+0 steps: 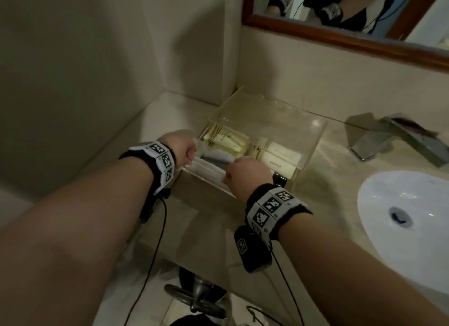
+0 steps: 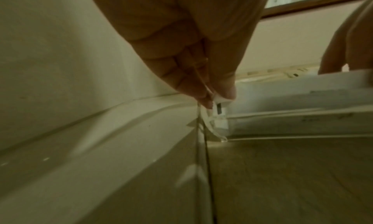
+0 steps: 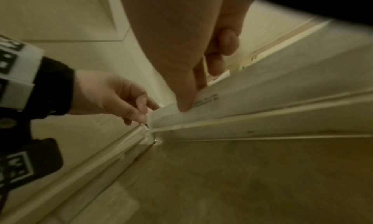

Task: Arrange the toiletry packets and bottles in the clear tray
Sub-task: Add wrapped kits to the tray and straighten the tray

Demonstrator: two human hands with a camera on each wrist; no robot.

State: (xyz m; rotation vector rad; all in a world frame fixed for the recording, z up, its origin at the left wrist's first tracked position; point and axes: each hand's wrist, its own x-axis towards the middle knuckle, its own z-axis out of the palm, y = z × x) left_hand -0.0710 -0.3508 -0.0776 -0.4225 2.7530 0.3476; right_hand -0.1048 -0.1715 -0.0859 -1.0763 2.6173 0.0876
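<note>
A clear tray [image 1: 313, 141] stands on the counter in the corner. Cream packets [image 1: 228, 141] lie at its back left and cream boxes [image 1: 279, 155] at its right. Along the tray's front edge lie long white packets [image 1: 206, 170]. My left hand [image 1: 184, 148] pinches the left end of a white packet [image 2: 220, 99] between thumb and fingers. My right hand [image 1: 243, 175] holds the right part of a white packet [image 3: 262, 90], thumb on its front and fingers curled behind.
A white sink basin [image 1: 408, 218] is set in the counter at the right, with a metal faucet [image 1: 398, 136] behind it. A wood-framed mirror [image 1: 340, 36] hangs above. Walls close in the corner at left and behind the tray.
</note>
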